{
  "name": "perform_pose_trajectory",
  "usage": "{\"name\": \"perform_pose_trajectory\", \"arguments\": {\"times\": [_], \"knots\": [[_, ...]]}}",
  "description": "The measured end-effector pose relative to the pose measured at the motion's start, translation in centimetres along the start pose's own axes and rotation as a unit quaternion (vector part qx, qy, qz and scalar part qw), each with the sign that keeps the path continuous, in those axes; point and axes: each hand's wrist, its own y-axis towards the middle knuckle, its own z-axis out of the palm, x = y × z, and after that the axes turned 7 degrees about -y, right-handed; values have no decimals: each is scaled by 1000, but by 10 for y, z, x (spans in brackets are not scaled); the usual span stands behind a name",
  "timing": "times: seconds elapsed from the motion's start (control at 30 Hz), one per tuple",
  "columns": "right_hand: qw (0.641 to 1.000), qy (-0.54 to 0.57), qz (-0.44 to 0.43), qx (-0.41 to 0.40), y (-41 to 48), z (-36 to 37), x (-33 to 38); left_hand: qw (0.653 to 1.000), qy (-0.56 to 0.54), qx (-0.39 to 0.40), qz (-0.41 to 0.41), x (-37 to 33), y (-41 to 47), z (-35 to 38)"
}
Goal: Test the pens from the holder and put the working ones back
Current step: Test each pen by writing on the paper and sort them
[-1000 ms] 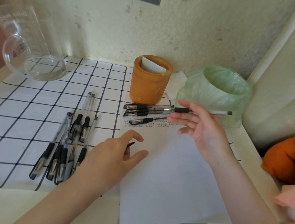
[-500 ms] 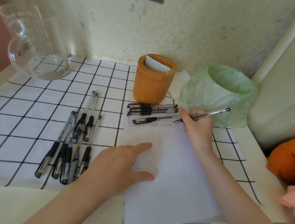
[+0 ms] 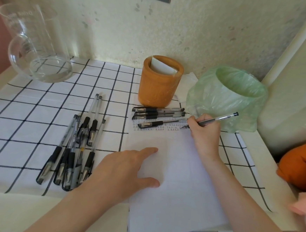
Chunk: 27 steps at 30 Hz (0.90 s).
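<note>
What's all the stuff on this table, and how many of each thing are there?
pen holder: one, orange-brown, back middle, white card inside.
paper: one white sheet, front middle, small marks along its top.
pens by the holder: four, clear with black grips, lying just in front of it.
pile of pens: about seven, overlapping so hard to count, left of the paper.
pen in hand: one, clear and black, tip at the paper's top edge.
green bag: one, puffed open, right of the holder.
glass jug: one, clear, back left.
checked cloth: one, white with black lines, covering the table.
orange thing: one, right edge, cannot tell what.
left hand: one, flat on the paper.
right hand: one, fingers pinching the pen.
</note>
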Motion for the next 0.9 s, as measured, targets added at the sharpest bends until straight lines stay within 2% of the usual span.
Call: {"name": "perform_pose_trajectory", "arguments": {"times": [0.9], "knots": [[1000, -5, -5, 4, 1, -1, -1, 1000, -10, 5, 2, 0, 1, 0]]}}
